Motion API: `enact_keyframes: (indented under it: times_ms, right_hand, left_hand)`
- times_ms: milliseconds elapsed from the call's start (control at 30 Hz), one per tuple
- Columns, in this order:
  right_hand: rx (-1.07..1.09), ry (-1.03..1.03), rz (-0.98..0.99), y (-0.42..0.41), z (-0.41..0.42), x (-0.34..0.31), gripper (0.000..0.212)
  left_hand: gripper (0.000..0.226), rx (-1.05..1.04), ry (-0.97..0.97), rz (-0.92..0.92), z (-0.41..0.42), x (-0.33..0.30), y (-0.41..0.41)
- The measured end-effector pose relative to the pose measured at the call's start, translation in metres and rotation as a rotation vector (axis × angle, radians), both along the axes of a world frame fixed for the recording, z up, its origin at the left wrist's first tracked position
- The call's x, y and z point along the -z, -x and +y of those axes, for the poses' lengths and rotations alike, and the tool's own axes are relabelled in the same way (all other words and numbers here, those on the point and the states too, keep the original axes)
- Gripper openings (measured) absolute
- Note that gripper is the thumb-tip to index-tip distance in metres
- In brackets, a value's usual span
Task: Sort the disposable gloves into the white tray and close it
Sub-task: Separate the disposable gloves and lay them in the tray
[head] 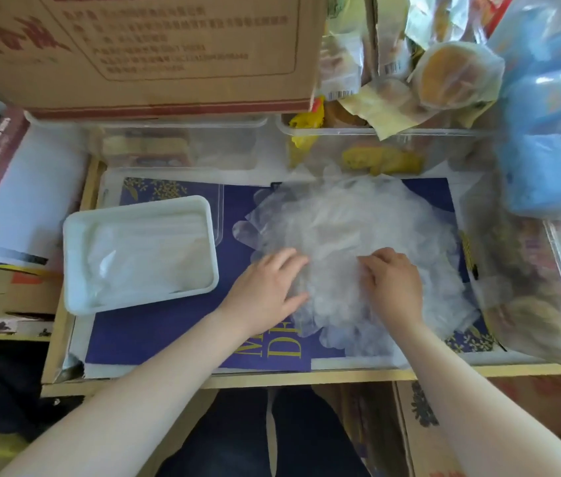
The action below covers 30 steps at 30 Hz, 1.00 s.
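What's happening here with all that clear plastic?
A person is sorting disposable gloves. Both hands are on the loose pile of clear gloves on the blue mat: the left hand rests flat on its edge, the right hand curls into it. The white tray beside it, open, already holds some.

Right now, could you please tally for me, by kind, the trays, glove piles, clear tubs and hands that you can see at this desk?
White tray: 1
Pile of clear gloves: 1, single gloves too overlapped to count
Clear plastic tubs along the back: 2
Hands on the pile, left hand and right hand: 2
Total: 6
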State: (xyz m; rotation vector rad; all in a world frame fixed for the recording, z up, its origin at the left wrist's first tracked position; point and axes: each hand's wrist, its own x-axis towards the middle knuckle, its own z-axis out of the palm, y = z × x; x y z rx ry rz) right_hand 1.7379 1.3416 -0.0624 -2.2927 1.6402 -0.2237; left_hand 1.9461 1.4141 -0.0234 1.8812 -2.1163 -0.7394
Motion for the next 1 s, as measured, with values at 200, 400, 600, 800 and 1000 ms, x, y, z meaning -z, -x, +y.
enact_keyframes:
  times_ms: [200,400,600,800,1000]
  right_hand:
    - [0.12,-0.37,-0.423,0.009,-0.009,-0.027,0.031]
    - [0.107,-0.241,-0.635,0.028,-0.012,-0.046,0.011]
    - [-0.175,-0.215,-0.186,0.037,-0.012,-0.044,0.031]
    - [-0.299,-0.004,-0.365,0.002,-0.008,-0.09,0.099]
    - [-0.244,-0.402,-0.655,-0.032,-0.014,-0.102,0.019]
  left_hand:
    - [0.06,-0.023,-0.087,-0.019,-0.017,0.026,0.014]
    - [0.029,-0.243,0.135,0.122,-0.015,0.032,0.012]
    - [0.013,-0.452,0.278,0.357,-0.025,-0.002,0.006]
    - [0.008,-0.017,0.699,0.067,-0.042,-0.039,0.003]
    - [0.043,0.002,0.768,0.062,-0.039,-0.068,0.01]
